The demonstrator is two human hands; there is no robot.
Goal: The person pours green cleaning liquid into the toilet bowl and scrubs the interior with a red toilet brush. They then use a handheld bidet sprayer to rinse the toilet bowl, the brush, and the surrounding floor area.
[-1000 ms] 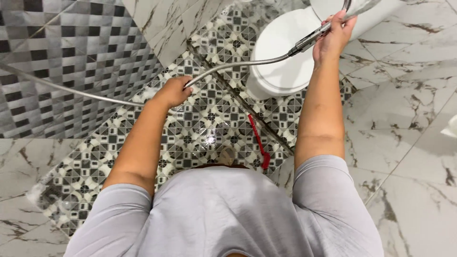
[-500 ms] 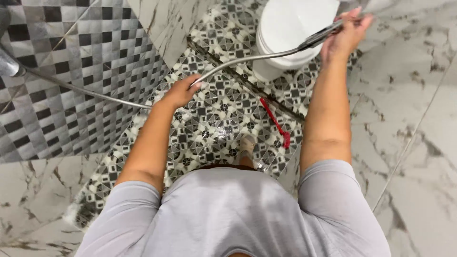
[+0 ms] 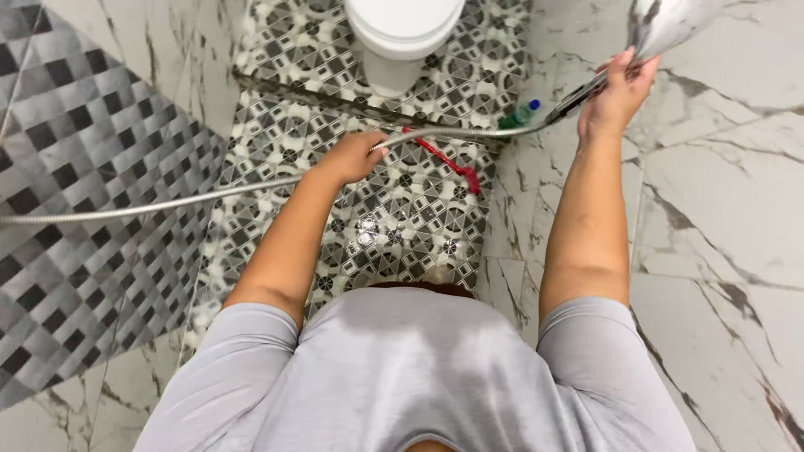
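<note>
My right hand (image 3: 618, 94) is raised at the upper right and grips the handle of a chrome shower head (image 3: 666, 25), held against the marble wall. My left hand (image 3: 352, 156) is closed around the metal shower hose (image 3: 167, 199), which runs from the left edge across the patterned floor up to the shower handle. A white toilet (image 3: 402, 33) stands at the top centre, beyond both hands.
A red brush (image 3: 444, 161) lies on the wet patterned floor tiles (image 3: 402, 226) near a green bottle with a blue cap (image 3: 519, 115). A grey checkered wall (image 3: 75, 167) rises on the left, white marble wall (image 3: 720, 218) on the right.
The view has swung right and my body turned. My right hand with the shower head has moved away from the toilet toward the marble wall. My left hand still holds the hose.
</note>
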